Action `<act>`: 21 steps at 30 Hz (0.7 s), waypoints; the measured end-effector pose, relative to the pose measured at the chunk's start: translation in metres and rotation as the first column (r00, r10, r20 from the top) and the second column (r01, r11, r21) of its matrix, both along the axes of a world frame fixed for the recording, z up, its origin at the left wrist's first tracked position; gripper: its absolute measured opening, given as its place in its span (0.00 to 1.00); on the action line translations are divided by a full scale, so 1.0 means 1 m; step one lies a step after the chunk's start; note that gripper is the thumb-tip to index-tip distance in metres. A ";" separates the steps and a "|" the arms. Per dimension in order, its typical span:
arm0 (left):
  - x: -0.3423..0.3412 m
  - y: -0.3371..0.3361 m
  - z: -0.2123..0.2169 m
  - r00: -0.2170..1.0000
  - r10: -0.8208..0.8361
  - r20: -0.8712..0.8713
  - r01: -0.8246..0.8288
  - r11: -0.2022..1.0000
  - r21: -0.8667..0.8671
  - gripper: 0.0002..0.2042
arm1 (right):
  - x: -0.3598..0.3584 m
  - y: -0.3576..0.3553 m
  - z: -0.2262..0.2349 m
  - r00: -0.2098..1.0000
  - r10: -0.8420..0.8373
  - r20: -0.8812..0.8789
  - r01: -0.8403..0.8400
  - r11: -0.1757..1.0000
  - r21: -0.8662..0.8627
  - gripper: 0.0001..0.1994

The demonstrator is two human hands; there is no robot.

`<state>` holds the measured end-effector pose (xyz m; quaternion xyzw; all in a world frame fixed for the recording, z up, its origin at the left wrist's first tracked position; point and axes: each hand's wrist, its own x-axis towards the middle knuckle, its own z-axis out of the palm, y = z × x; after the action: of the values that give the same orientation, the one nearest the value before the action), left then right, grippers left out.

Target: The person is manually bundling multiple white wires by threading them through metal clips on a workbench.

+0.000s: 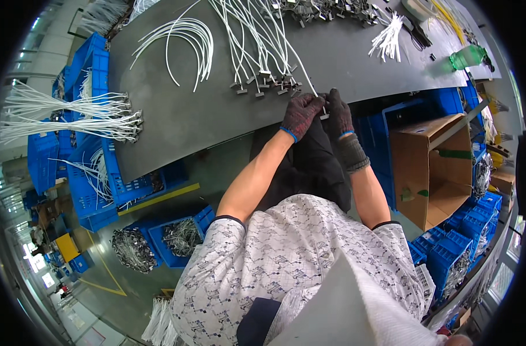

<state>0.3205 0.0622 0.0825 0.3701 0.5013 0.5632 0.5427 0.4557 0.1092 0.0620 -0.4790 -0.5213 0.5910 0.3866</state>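
At the table's near edge, my left hand (pixel 300 115), in a dark knitted glove, is closed on a white cable (pixel 307 78). A small metal connector (pixel 324 116) shows at the cable's near end, between my hands. My right hand (pixel 340 112), gloved too, is closed right beside it, its fingers bent against the cable end; what they grip is hidden. Just beyond my left hand, white cables (pixel 257 43) with metal connectors (pixel 264 81) lie in a loose bunch. Farther left is a curved bundle of white cables (pixel 202 43).
The grey table (pixel 170 115) spans the far side. Small metal parts (pixel 332 11), short white cables (pixel 388 37) and a green bottle (pixel 468 57) lie along it. Left stands a blue crate (pixel 92 69) beside tied cables (pixel 72 109). An open cardboard box (pixel 410 173) stands right, near blue crates (pixel 450 256).
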 end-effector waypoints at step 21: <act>-0.374 0.007 -0.069 -0.157 0.202 -0.967 -0.821 0.517 0.242 0.21 | -0.093 0.321 -0.026 0.555 -0.177 0.813 -0.427 0.778 0.461 0.21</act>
<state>-0.0536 0.0687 0.0136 0.2308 0.9392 0.2128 -0.1388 0.3631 0.4298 0.0359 -0.5026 -0.8357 0.1217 0.1847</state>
